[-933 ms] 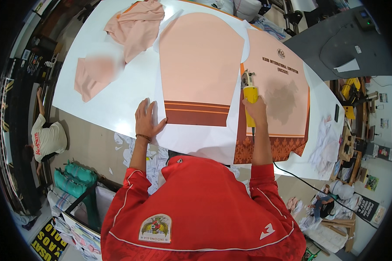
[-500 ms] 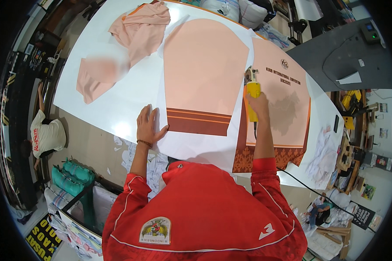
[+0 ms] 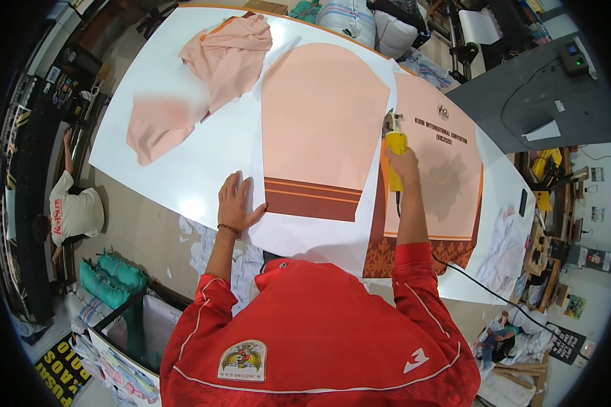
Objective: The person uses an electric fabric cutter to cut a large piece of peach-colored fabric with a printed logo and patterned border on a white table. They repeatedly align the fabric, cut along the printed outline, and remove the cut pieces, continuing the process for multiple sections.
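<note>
My right hand (image 3: 403, 167) is wrapped round a yellow handheld electric cutter (image 3: 396, 144), its metal head pointing away from me. The cutter rests at the left edge of a peach printed panel (image 3: 431, 203) with brown patterned borders, beside the white gap. Left of that gap lies a peach sleeve-shaped piece (image 3: 322, 122) with a rounded top and a brown striped band. My left hand (image 3: 233, 207) lies flat on the white sheet, fingers spread, thumb touching the band's lower left corner. A black cord (image 3: 472, 277) runs right from under my right forearm.
Crumpled peach fabric (image 3: 231, 57) lies on the white table (image 3: 183, 183) at far left. White scraps (image 3: 506, 251) and a phone (image 3: 523, 202) are at the right. A grey board (image 3: 529, 102) stands beyond. Someone in a pale shirt (image 3: 78, 207) is beside a long machine at left.
The whole view has shifted a little, putting the table lower in the picture. The cutter has edged slightly farther away along the panel's left edge. My left hand stays by the band.
</note>
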